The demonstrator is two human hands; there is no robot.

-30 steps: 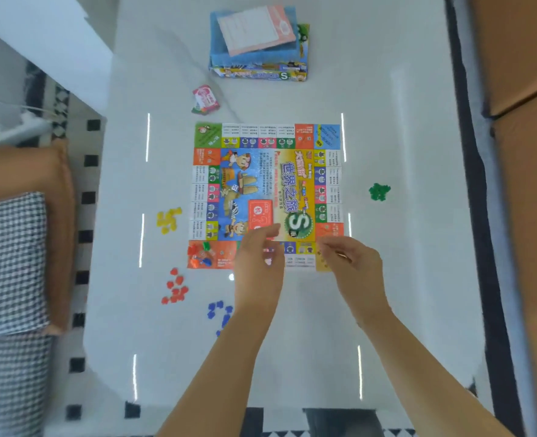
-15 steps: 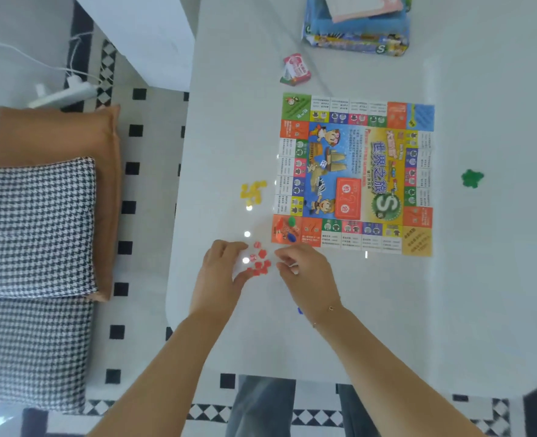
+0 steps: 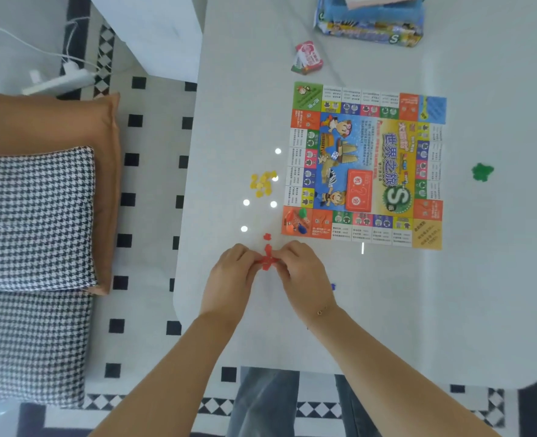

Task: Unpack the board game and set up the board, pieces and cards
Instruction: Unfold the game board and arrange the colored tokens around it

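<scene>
both hands work at the near edge of the counter [image 3: 292, 326]: the left hand [image 3: 229, 275] and right hand [image 3: 301, 272] each have fingertips curled in on the red pieces [image 3: 266, 259], pinching the cluster between them. best to gather them in one tight heap, sweeping in the stray red piece [image 3: 267, 237] just beyond. a blue piece [image 3: 333, 287] lies beside the right wrist. farther off sit the yellow pieces [image 3: 263, 182], the board [image 3: 366, 167], the green pieces [image 3: 482, 171], a card pack [image 3: 307, 57] and the game box [image 3: 371, 23].

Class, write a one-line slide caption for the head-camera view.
Both hands, left hand and right hand, gather red pieces beside the game board.
</scene>
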